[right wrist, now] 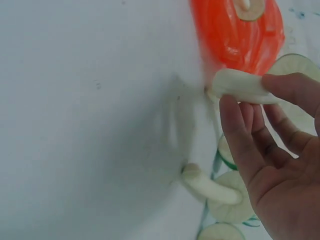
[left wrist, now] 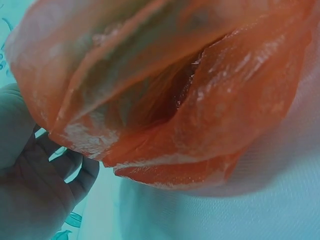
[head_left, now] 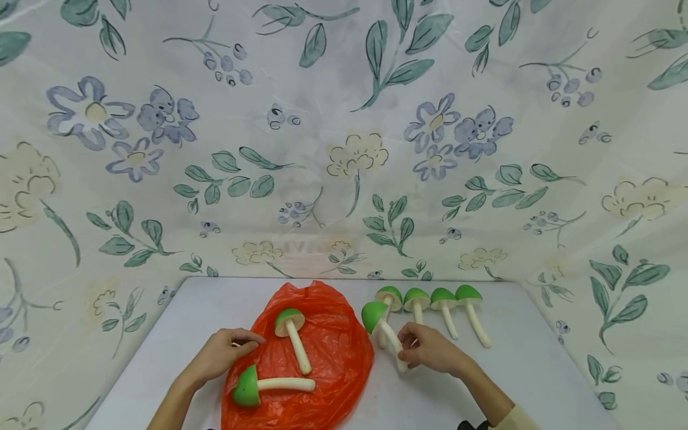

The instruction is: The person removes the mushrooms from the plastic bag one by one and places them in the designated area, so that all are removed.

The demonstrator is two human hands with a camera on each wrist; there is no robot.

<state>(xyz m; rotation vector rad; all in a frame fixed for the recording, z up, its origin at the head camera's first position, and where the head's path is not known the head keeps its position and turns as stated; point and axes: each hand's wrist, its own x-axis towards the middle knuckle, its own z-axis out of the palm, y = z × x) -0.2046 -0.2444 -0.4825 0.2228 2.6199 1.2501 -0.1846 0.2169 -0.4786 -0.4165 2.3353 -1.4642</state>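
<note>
Right hand [head_left: 432, 349] pinching the pale stem of a green-capped toy mushroom [head_left: 383, 330], fingers curled round the stem's near end, cap tilted up and to the left, just right of the orange plastic bag [head_left: 322, 358]. In the right wrist view, stem tip [right wrist: 240, 86] between thumb and fingertips [right wrist: 235, 125], close to the bag's edge. Left hand [head_left: 226, 352] resting on the bag's left edge, fingers curled and pinching the thin plastic; same orange film bunched beside the fingers [left wrist: 75, 172] in the left wrist view. Two more mushrooms on the bag: one [head_left: 292, 337] near its middle, another [head_left: 269, 387] lying across its near part. Row of four mushrooms [head_left: 435, 310] on the white table [head_left: 537, 370], far side of the right hand. Floral cloth [head_left: 344, 149] behind and around.
</note>
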